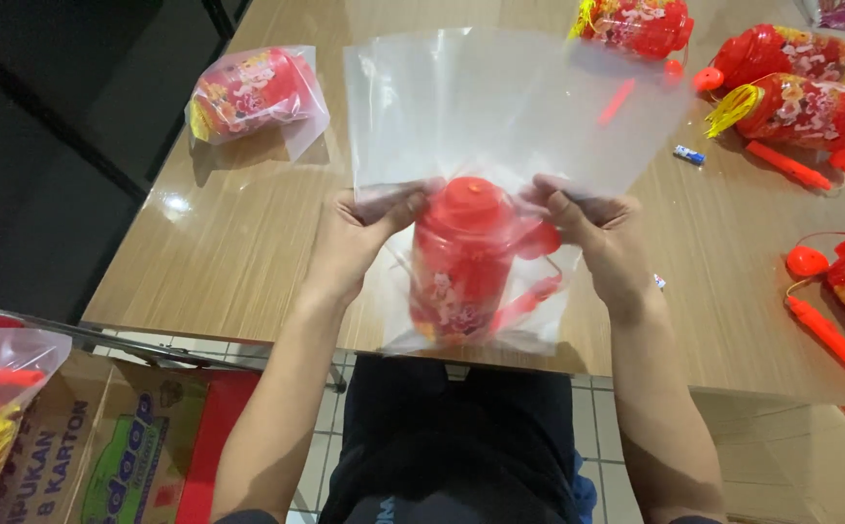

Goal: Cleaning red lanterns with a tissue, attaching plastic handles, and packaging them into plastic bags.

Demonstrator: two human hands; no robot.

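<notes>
**Red lantern part-seated in clear bag**

The left hand (pixel 359 238) and right hand (pixel 602 238) each pinch the mouth of a clear plastic bag (pixel 500 107), thumbs pressed on top. The red lantern (pixel 461 262) sits between the fingers, inside the bag, its body toward the wearer. Judged step: bagging, lantern nearly home. The next move appears to call for a firm grip at both edges while the loose film beyond the fingertips is closed. Beyond the left fingers lies a bagged lantern (pixel 253 92); beyond the right, unbagged lanterns (pixel 796 102). Below the left wrist, a printed cardboard carton (pixel 102 456).
</notes>
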